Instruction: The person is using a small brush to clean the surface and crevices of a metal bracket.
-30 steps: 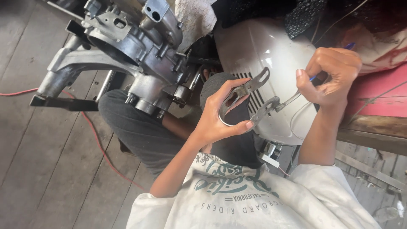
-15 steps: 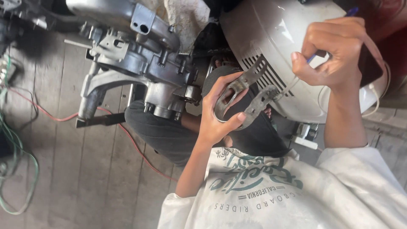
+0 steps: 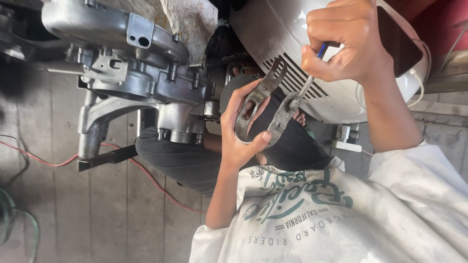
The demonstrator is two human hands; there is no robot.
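Your left hand (image 3: pixel 241 131) wraps its fingers around the bend of a U-shaped metal bracket (image 3: pixel 265 109), holding it just in front of the white louvred cover (image 3: pixel 292 53). Your right hand (image 3: pixel 348 41) pinches a blue-handled screwdriver (image 3: pixel 307 83) between thumb and fingers, its tip touching the bracket's nearer arm. To the left of the cover stands a grey engine casing (image 3: pixel 141 68), with a red wire (image 3: pixel 53 159) trailing on the floor below it.

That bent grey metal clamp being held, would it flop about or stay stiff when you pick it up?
Probably stiff: the metal clamp keeps its U-shape while the left hand holds it by the bend alone. Likely heavy for its size, as the strip looks thick. Perhaps a little slippery, since its surface looks worn and shiny. The right hand works a screwdriver at one arm.
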